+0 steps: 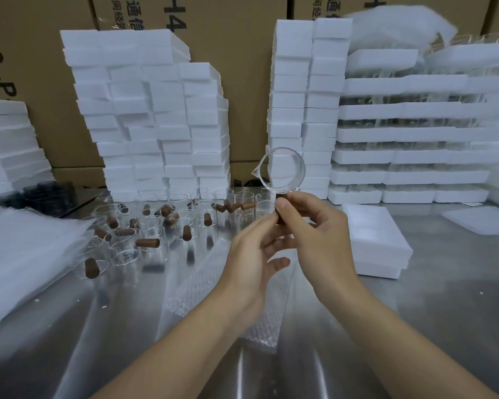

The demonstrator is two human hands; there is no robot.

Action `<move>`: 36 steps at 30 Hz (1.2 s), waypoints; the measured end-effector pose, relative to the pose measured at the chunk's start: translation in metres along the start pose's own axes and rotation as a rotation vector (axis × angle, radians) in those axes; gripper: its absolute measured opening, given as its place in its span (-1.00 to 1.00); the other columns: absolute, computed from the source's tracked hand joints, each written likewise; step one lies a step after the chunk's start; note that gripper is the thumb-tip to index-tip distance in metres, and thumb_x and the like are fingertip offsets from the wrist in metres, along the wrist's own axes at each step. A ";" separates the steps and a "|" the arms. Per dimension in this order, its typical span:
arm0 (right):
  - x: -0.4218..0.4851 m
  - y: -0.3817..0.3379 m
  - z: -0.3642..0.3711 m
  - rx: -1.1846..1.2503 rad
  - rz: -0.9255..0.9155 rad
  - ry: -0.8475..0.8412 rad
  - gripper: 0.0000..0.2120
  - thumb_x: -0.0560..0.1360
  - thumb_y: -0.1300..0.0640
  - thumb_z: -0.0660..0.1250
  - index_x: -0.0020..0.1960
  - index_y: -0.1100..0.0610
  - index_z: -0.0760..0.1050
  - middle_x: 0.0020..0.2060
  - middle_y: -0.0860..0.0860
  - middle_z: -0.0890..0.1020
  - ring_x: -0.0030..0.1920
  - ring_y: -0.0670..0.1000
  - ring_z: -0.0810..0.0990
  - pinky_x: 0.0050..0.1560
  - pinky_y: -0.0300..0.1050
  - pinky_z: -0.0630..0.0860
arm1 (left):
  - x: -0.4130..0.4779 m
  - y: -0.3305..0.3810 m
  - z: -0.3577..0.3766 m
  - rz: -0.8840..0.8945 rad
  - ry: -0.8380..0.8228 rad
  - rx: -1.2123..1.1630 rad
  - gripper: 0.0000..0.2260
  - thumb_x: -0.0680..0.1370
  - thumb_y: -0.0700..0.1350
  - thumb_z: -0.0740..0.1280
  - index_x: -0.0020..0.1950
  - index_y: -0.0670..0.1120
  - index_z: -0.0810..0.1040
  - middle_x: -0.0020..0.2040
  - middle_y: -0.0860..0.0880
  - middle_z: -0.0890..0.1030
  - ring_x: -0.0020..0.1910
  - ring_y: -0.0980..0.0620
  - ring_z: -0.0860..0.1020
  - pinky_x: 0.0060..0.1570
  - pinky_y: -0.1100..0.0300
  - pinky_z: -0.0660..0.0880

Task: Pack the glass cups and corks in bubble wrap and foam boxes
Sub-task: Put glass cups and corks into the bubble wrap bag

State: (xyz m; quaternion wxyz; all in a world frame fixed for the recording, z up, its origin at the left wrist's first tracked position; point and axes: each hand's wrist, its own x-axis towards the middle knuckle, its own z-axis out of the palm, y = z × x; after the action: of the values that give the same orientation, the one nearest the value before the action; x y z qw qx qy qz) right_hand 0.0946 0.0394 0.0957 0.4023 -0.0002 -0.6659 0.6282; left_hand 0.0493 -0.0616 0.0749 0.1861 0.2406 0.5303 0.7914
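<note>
Gleaming grey, the steel counter (pixel 444 312) carries stacks of white foam boxes (pixel 153 110) at its back and a clear bubble wrap sheet (pixel 196 283) at its middle. Above the counter, the right hand (pixel 317 234) has its grip clamped on a brown cork (pixel 280 210) touching a clear spouted glass cup (pixel 283 171); the left hand (pixel 251 254) beside has its grip apart.

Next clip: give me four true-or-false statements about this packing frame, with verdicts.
1. The right hand pinches a cork at the edge of a raised glass cup. True.
2. The bubble wrap lies on the foam box. False: it lies on the metal table, left of the box.
3. Loose corks lie among empty cups at the left. True.
4. The raised cup is already wrapped. False: it is bare.
</note>
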 end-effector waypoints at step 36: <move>-0.004 0.011 0.008 0.515 0.552 -0.284 -0.68 0.71 -0.05 0.25 0.21 0.16 0.63 0.04 0.12 0.74 0.04 -0.03 0.74 0.21 -0.04 0.58 | 0.001 0.001 -0.012 0.366 0.239 0.440 -0.97 0.56 -0.13 0.56 -0.05 0.00 0.79 -0.19 0.04 0.78 -0.09 0.11 0.77 -0.04 0.30 0.62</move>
State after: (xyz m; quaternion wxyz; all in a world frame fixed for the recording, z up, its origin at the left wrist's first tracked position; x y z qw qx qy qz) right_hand 0.0874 0.0325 0.0853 0.1092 0.0088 -0.5105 0.8529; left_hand 0.0420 -0.0701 0.0719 -0.0800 0.2718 0.6547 0.7008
